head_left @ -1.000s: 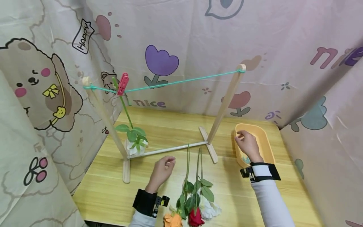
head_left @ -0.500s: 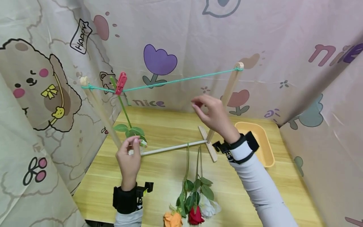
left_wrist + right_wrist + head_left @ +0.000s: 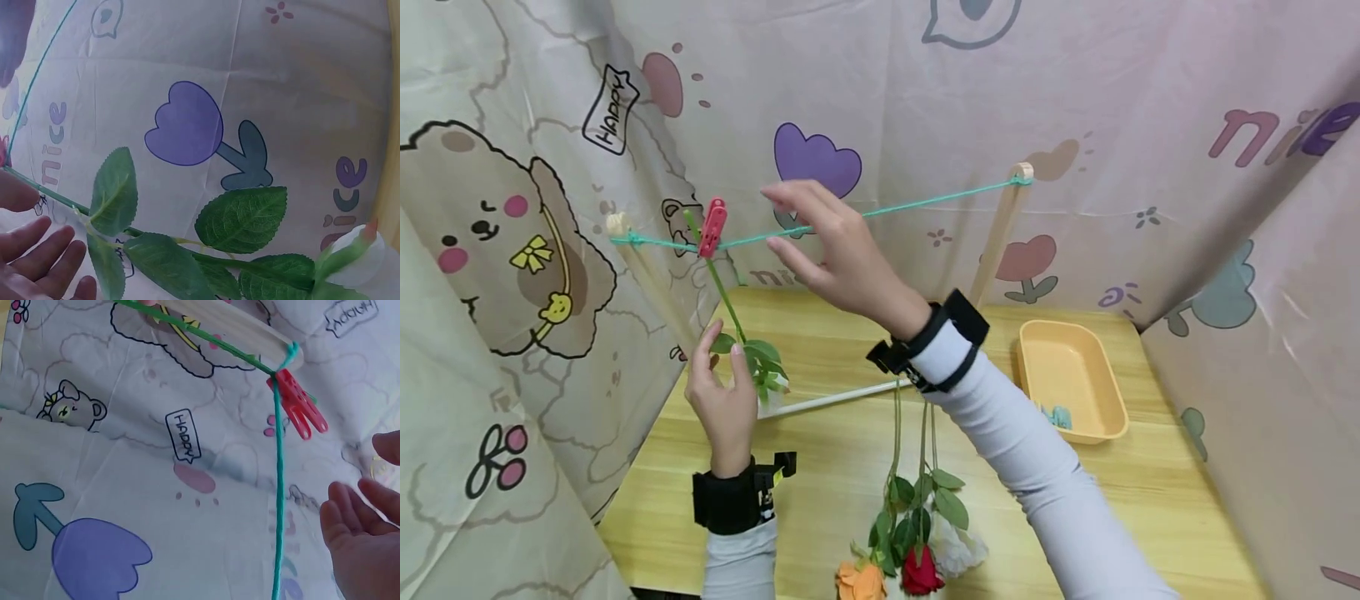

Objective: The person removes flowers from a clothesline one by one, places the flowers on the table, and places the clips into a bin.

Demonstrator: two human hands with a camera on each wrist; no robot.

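A white artificial flower (image 3: 359,259) hangs head down, its green stem (image 3: 725,298) pinched to a teal cord (image 3: 925,202) by a red clothespin (image 3: 712,227). My left hand (image 3: 724,400) is beside the stem and leaves, thumb and fingers parted, with no firm hold visible in the left wrist view. To the right of the clothespin my right hand (image 3: 842,254) is raised near the cord, thumb and fingers apart around nothing. In the right wrist view a gap separates the right hand (image 3: 365,534) from the clothespin (image 3: 297,403).
Wooden posts (image 3: 1000,242) hold up the cord, joined low down by a white rod (image 3: 835,396). An orange flower (image 3: 860,581), a red rose (image 3: 921,571) and a white flower (image 3: 957,546) lie at the front. A yellow tray (image 3: 1075,367) with light-blue pieces (image 3: 1058,417) stands right.
My right hand has left the tray and swung up and left toward the clothespin. My left hand has moved left and up to the hanging flower's stem.
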